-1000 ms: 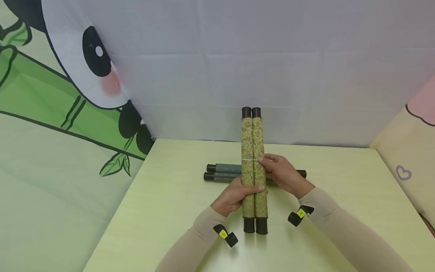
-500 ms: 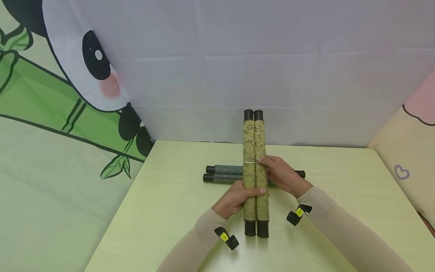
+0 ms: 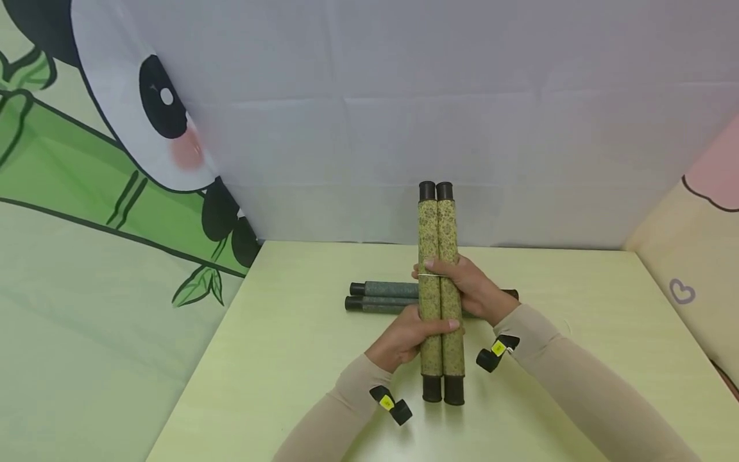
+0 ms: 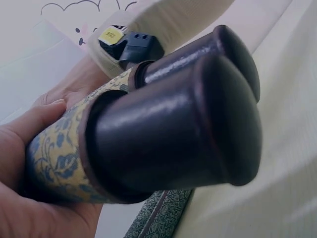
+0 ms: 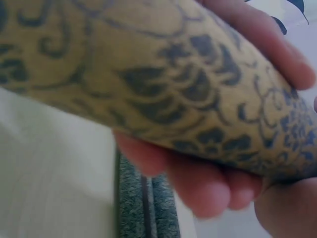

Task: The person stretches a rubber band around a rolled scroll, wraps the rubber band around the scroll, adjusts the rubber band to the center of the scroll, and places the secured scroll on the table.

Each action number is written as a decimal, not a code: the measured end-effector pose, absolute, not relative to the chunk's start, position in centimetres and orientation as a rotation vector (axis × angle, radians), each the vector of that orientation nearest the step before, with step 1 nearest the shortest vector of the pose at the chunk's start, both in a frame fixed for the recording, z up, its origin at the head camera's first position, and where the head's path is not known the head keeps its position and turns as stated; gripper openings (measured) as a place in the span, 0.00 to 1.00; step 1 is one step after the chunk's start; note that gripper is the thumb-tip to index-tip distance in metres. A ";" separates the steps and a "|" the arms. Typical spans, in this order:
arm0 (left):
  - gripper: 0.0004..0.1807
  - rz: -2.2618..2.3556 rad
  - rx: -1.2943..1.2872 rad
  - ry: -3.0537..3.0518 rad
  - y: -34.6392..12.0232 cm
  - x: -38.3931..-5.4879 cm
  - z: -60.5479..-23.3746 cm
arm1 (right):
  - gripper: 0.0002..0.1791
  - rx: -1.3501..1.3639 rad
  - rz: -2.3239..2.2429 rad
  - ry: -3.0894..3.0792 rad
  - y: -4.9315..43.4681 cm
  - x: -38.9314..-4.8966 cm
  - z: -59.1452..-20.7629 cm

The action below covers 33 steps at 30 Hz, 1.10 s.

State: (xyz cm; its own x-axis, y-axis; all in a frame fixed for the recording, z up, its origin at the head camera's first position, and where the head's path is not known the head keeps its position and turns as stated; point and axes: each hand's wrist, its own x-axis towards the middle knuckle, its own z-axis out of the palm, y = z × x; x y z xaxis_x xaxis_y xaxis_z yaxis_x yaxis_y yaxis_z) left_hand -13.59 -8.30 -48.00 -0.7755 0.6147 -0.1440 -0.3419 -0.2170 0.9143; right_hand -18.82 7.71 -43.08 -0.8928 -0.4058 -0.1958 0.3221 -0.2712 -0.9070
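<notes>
In the head view, a pair of yellow scrolls (image 3: 430, 224) with a blue floral pattern is held side by side, above the table. A thin white band (image 3: 433, 275) runs across both rolls. My left hand (image 3: 407, 337) grips their lower half, thumb laid across the front. Higher up, my right hand (image 3: 476, 289) wraps round them at the band, its thumb on the front and fingertips showing past the left side. Black end knobs (image 4: 158, 134) fill much of the left wrist view. Patterned cloth of one scroll (image 5: 188, 89) passes between the right hand's fingers and thumb.
Behind the yellow pair, green scrolls (image 3: 389, 290) with black ends lie crosswise on the pale table (image 3: 277, 359), partly hidden. A white curtain (image 3: 358, 141) stands at the table's back edge, with a cartoon-printed cloth (image 3: 115, 244) on the left.
My right hand has gone from pinching at the band on the right side to wrapping round both scrolls. The yellow pair and left hand have shifted slightly right.
</notes>
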 end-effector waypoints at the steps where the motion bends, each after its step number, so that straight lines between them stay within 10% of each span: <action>1: 0.18 2.032 0.326 1.430 -8.3 -13.7 -48.0 | 0.28 -0.094 -2.184 1.535 7.7 -18.8 -43.2; 26: 0.20 2.031 0.316 1.402 -8.5 -13.9 -48.0 | 0.26 -0.148 -2.105 1.540 8.1 -17.6 -44.5; 33: 0.21 2.087 0.186 1.496 -8.6 -13.6 -47.8 | 0.41 -0.147 -2.008 1.842 9.8 -17.1 -43.7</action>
State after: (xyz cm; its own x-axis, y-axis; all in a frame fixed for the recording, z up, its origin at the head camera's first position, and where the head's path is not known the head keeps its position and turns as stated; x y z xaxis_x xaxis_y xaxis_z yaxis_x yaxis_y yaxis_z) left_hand -13.58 -8.58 -47.83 -0.8337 0.5131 -0.2041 -0.3580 -0.2208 0.9072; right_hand -17.06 9.78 -43.73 -0.9104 -0.3651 -0.1947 0.2255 -0.0432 -0.9733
